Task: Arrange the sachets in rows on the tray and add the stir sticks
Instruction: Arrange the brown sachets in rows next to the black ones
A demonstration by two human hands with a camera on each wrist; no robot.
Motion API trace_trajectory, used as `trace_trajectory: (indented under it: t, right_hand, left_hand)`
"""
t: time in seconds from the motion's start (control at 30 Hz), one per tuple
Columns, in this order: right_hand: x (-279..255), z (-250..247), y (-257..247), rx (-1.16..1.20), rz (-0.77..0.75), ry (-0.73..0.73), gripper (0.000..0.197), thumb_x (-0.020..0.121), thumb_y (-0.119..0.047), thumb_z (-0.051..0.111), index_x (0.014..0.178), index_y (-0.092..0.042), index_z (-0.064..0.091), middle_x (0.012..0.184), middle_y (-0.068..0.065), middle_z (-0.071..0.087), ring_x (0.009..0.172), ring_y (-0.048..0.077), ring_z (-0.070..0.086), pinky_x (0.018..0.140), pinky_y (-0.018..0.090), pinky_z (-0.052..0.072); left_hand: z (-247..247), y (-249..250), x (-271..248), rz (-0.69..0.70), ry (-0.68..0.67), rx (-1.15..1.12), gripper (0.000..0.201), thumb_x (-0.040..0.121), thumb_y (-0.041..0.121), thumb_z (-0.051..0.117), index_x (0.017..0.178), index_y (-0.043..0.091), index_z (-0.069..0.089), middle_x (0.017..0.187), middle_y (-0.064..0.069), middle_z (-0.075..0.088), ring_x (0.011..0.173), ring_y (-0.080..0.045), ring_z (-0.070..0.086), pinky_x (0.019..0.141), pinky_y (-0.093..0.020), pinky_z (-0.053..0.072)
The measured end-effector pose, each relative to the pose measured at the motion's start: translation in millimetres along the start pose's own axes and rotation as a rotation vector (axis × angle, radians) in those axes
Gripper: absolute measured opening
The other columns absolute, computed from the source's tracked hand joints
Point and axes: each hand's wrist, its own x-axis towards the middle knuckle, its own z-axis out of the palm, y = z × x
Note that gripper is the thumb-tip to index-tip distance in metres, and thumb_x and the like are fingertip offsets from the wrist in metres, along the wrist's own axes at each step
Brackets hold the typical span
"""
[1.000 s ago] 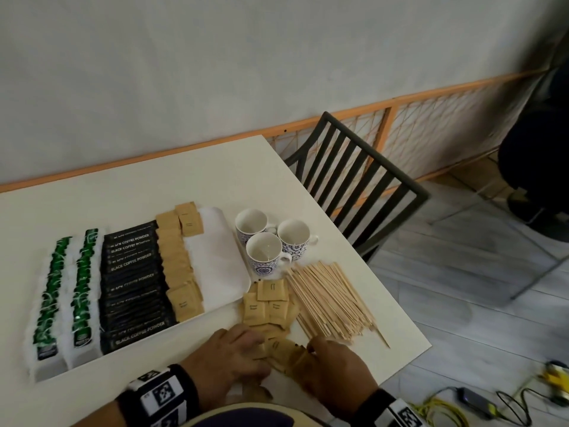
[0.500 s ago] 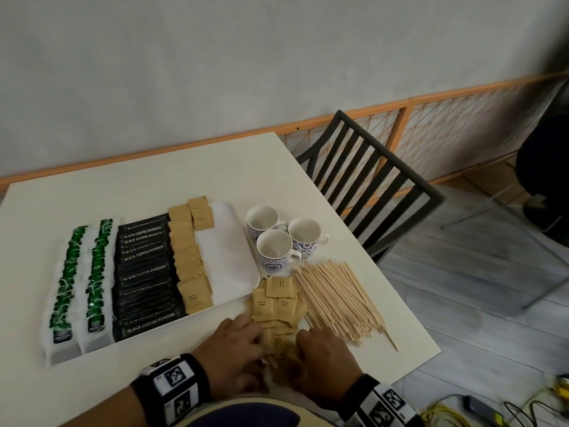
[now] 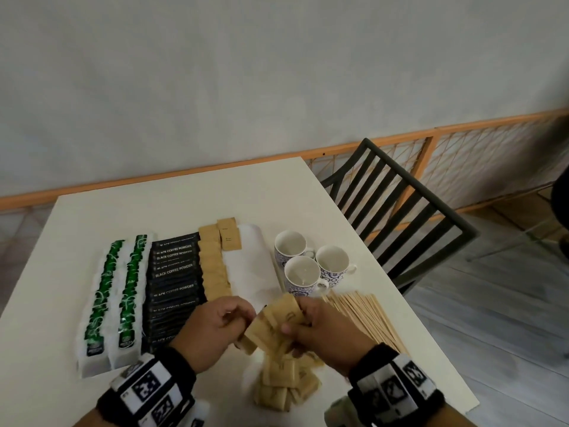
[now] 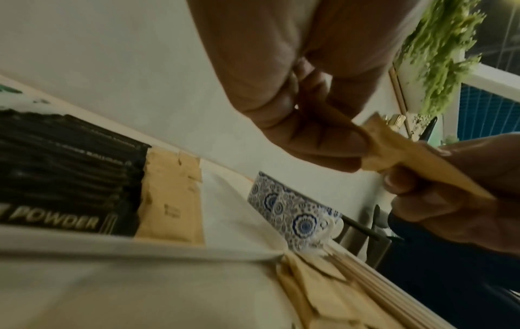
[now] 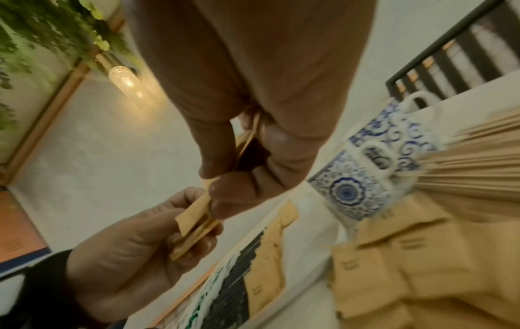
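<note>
A white tray (image 3: 255, 257) holds rows of green-and-white sachets (image 3: 106, 291), black coffee sachets (image 3: 172, 282) and brown sugar sachets (image 3: 214, 266). Both hands are raised above the table near its front edge and share a bunch of brown sachets (image 3: 277, 322). My left hand (image 3: 228, 322) pinches one end of the bunch (image 4: 374, 147); my right hand (image 3: 308, 328) grips the other end (image 5: 197, 224). More brown sachets (image 3: 284, 383) lie loose in a heap below the hands. Wooden stir sticks (image 3: 366, 315) lie in a fan to the right of my right hand.
Three blue-patterned white cups (image 3: 311, 266) stand between the tray and the sticks. The table's right edge (image 3: 409, 306) runs close beside the sticks. A black slatted chair (image 3: 397, 204) stands at the far right of the table.
Both hands were pressed down on the loose heap of brown sachets; now they have lifted off the table with a bunch of those sachets held between them.
</note>
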Motion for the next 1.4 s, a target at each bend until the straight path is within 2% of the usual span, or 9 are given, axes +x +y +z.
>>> trace_trajectory:
  t: [0.07, 0.13, 0.23, 0.37, 0.47, 0.7, 0.9, 1.07, 1.4]
  right_hand:
    - [14.3, 10.5, -8.9, 0.071, -0.017, -0.028, 0.015, 0.095, -0.003, 0.056, 0.109, -0.007, 0.061, 0.096, 0.014, 0.070, 0.076, 0.023, 0.065, 0.065, 0.027, 0.055]
    - [27.9, 20.0, -16.5, 0.097, -0.026, -0.047, 0.013, 0.096, -0.004, 0.052, 0.107, -0.006, 0.060, 0.095, 0.015, 0.068, 0.076, 0.025, 0.064, 0.067, 0.028, 0.055]
    - [48.1, 31.8, -23.0, 0.128, -0.021, -0.076, 0.011, 0.097, -0.004, 0.049, 0.106, -0.002, 0.056, 0.090, 0.013, 0.067, 0.077, 0.027, 0.064, 0.067, 0.029, 0.055]
    - [72.7, 45.1, -27.9, 0.150, 0.001, -0.117, 0.019, 0.096, -0.007, 0.052, 0.111, 0.005, 0.050, 0.092, 0.017, 0.064, 0.075, 0.029, 0.063, 0.062, 0.029, 0.054]
    - [88.2, 52.0, -30.8, 0.134, 0.018, -0.108, 0.023, 0.094, -0.008, 0.057, 0.111, 0.005, 0.051, 0.091, 0.016, 0.065, 0.075, 0.027, 0.066, 0.065, 0.032, 0.057]
    - [136.9, 52.0, -41.8, -0.519, -0.109, 0.154, 0.034, 0.088, -0.035, 0.064, 0.081, -0.002, 0.058, 0.073, 0.007, 0.060, 0.064, 0.019, 0.054, 0.063, 0.033, 0.046]
    - [166.9, 55.8, -50.4, -0.130, 0.027, 0.177, 0.023, 0.093, -0.021, 0.060, 0.096, 0.002, 0.060, 0.083, 0.012, 0.067, 0.065, 0.017, 0.067, 0.064, 0.039, 0.054]
    - [183.7, 41.6, -58.3, -0.970, -0.092, 0.165, 0.041, 0.095, -0.038, 0.055, 0.062, -0.018, 0.039, 0.062, -0.004, 0.046, 0.060, 0.015, 0.047, 0.051, 0.021, 0.031]
    - [233.7, 40.4, -46.0, -0.800, 0.173, 0.299, 0.019, 0.095, -0.019, 0.045, 0.077, -0.017, 0.050, 0.092, 0.002, 0.062, 0.086, 0.020, 0.055, 0.068, 0.024, 0.037]
  left_hand:
    - [-10.2, 6.7, -1.0, -0.029, 0.024, -0.087, 0.033, 0.089, -0.005, 0.053, 0.074, 0.017, 0.073, 0.078, -0.009, 0.069, 0.063, -0.022, 0.067, 0.061, -0.029, 0.054]
    - [-21.5, 7.3, -1.9, -0.093, 0.025, -0.222, 0.019, 0.087, 0.020, 0.059, 0.079, 0.011, 0.074, 0.082, -0.012, 0.069, 0.072, -0.028, 0.067, 0.071, -0.038, 0.055]
    - [-36.0, 0.3, -3.9, -0.150, 0.070, -0.239, 0.047, 0.079, 0.059, 0.063, 0.086, 0.014, 0.073, 0.088, -0.015, 0.070, 0.086, -0.033, 0.066, 0.081, -0.047, 0.052]
    - [-48.8, -7.0, -2.3, -0.090, 0.212, 0.060, 0.014, 0.085, 0.035, 0.069, 0.072, 0.030, 0.069, 0.075, 0.002, 0.066, 0.067, -0.012, 0.059, 0.065, -0.027, 0.047]
    - [-60.2, -8.1, 0.2, -0.102, 0.280, 0.101, 0.020, 0.087, 0.030, 0.067, 0.067, 0.028, 0.067, 0.066, 0.003, 0.060, 0.057, -0.004, 0.050, 0.053, -0.015, 0.037]
    - [-86.8, -28.8, 4.2, -0.239, 0.394, 0.131, 0.030, 0.087, 0.032, 0.067, 0.059, 0.022, 0.063, 0.053, 0.017, 0.052, 0.051, -0.004, 0.045, 0.049, -0.017, 0.032]
    - [-95.8, -31.4, 4.7, -0.289, 0.408, 0.068, 0.023, 0.087, 0.033, 0.065, 0.067, 0.025, 0.071, 0.065, -0.005, 0.062, 0.058, -0.014, 0.053, 0.055, -0.025, 0.038]
    - [-100.1, -35.6, 3.3, -0.308, 0.413, 0.023, 0.022, 0.085, 0.036, 0.067, 0.066, 0.029, 0.073, 0.065, -0.003, 0.061, 0.057, -0.015, 0.051, 0.057, -0.027, 0.038]
    - [-97.1, -36.4, 5.7, -0.342, 0.391, 0.017, 0.020, 0.085, 0.032, 0.068, 0.071, 0.020, 0.074, 0.072, -0.015, 0.062, 0.064, -0.021, 0.054, 0.059, -0.029, 0.039]
